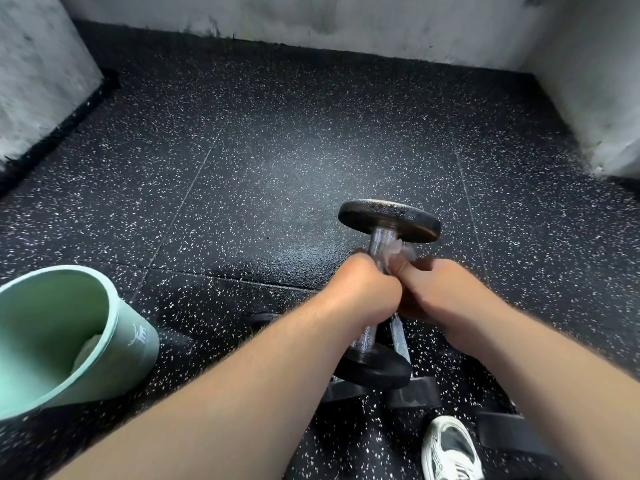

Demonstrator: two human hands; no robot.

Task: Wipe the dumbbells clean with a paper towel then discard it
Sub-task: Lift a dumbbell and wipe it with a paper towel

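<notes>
1. The person is holding a dumbbell [388, 220] nearly on end, leaning a little, with one dark round plate at the top and the other at the bottom.
2. The left hand [360, 289] is gripping the shiny bar of this dumbbell, fingers wrapped tightly round its middle.
3. The right hand [440, 292] is sitting just right of the left one, touching it, and is pinching a paper towel [401, 249] against the bar.
4. The paper towel is showing as a small white crumple on the right side of the bar, just under the top plate.
5. A second dumbbell [400, 336] is lying on the floor [259, 168] right behind the held dumbbell's bottom plate; whether the two are touching I cannot tell.
6. A pale green bin [131, 341] is standing well to the left of the dumbbell, with something pale and crumpled [86, 351] lying inside.
7. A white and dark shoe [450, 448] is showing below and right of the dumbbell's bottom plate.
8. The floor is dark with white speckles all round the dumbbell.
</notes>
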